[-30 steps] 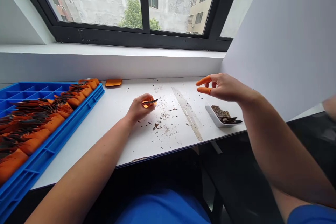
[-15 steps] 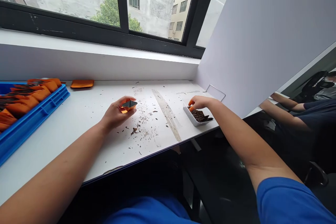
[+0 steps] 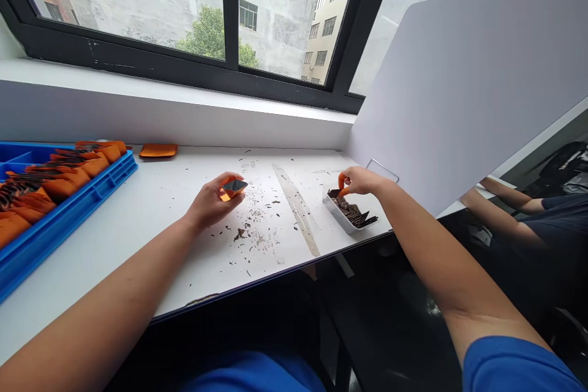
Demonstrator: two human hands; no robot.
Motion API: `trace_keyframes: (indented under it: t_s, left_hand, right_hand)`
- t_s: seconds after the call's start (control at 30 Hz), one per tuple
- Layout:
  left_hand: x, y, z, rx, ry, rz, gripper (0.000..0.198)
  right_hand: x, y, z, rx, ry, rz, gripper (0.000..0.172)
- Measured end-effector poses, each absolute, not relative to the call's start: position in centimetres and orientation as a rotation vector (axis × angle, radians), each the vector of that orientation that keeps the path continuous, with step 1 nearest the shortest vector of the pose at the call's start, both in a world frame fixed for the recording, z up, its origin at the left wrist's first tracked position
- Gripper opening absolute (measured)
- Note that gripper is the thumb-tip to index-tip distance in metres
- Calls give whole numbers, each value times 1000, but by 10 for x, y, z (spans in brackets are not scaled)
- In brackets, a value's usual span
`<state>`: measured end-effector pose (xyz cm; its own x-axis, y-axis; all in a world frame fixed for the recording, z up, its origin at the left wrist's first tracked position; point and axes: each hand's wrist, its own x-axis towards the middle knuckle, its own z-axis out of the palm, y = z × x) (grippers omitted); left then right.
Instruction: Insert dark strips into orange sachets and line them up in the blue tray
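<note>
My left hand [image 3: 212, 201] is wrapped round a small orange pouch [image 3: 235, 187], held just over the white table. The pouch's mouth stands open, showing a silvery grey lining. To the right, my right hand [image 3: 362, 181] reaches into a small whitish plastic tub [image 3: 340, 215] near the table's front edge. Orange covers sit on its fingertips, which are pinched at a dark brown flat piece [image 3: 334, 193] at the tub's far left end. Thin dark brown pieces [image 3: 356, 214] stand packed in a row in the tub, several leaning out at its near end.
A blue crate [image 3: 92, 199] full of orange pouches [image 3: 64, 179] stands at the left. One orange pouch [image 3: 158, 150] lies by the back wall. Brown crumbs [image 3: 239, 233] litter the table [image 3: 165, 208]. A white panel [image 3: 459, 92] rises at the right; beyond it are another person's arms [image 3: 505, 211].
The view has shifted slightly, so everything sits a little lower and to the right. My right hand's fingertips are lifted a bit at the tub's end; my left hand keeps the pouch.
</note>
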<state>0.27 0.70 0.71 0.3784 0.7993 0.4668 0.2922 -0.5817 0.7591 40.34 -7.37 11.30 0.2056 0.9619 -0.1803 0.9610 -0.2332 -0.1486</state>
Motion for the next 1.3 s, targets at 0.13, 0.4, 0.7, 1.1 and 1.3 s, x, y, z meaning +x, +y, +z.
trace_keyframes:
  t_s: [0.13, 0.4, 0.7, 1.1, 1.3]
  left_hand:
    - [5, 7, 6, 2108, 930, 1193, 27]
    - [13, 4, 8, 2117, 1007, 1387, 46]
    - [20, 2, 5, 2154, 1025, 1732, 50]
    - [25, -7, 4, 2362, 987, 1677, 57]
    - [23, -5, 3, 2378, 1060, 1590, 50]
  right_hand:
    - [401, -94, 141, -2217, -1729, 305, 31]
    - [231, -91, 76, -1138, -1261, 925, 50]
    - [175, -64, 58, -1262, -1222, 1015, 45]
    - [186, -57, 68, -1503, -1382, 1052, 32]
    - [195, -53, 65, -1465, -1532, 1067, 32]
